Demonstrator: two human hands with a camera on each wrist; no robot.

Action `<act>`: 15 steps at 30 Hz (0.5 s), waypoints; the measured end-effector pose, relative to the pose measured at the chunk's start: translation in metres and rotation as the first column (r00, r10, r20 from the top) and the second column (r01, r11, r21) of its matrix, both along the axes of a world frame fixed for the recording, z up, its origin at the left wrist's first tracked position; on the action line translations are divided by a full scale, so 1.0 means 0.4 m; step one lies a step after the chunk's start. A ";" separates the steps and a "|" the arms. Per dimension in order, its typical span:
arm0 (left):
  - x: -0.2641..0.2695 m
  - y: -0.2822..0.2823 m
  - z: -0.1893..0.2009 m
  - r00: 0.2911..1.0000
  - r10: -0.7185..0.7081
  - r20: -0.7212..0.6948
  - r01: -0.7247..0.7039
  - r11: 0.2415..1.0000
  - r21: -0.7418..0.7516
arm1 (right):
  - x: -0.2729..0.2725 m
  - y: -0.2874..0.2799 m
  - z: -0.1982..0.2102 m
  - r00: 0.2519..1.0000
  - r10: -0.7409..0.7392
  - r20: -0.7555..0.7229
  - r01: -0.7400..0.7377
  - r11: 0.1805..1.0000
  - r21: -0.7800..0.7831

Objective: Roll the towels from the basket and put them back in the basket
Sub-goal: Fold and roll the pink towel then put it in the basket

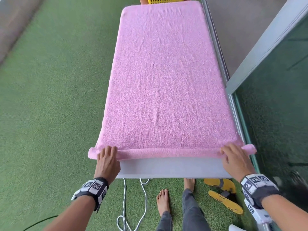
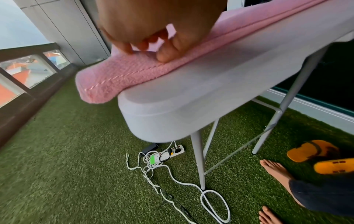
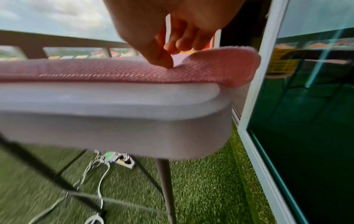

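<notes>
My left hand (image 1: 107, 161) and right hand (image 1: 234, 158) pinch the near hem of the pink terry towel (image 1: 165, 77), one at each corner, thumb and curled fingers on its turned-over edge. The towel lies spread flat along the white plastic tabletop (image 1: 170, 169), the yellow slatted basket (image 1: 164, 0) at its far end. I judge the roll just started; next, both hands must turn evenly away from me, keeping the edges aligned.
</notes>
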State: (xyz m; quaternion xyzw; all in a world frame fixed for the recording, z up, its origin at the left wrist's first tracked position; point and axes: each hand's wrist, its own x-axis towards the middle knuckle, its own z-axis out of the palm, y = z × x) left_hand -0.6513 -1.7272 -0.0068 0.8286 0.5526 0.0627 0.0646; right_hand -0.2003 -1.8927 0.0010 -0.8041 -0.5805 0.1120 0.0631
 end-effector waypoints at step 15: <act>0.021 0.074 -0.014 0.990 0.060 0.129 -0.066 0.997 0.042 | 0.019 0.067 0.032 0.986 -0.072 0.149 0.059 0.994 0.093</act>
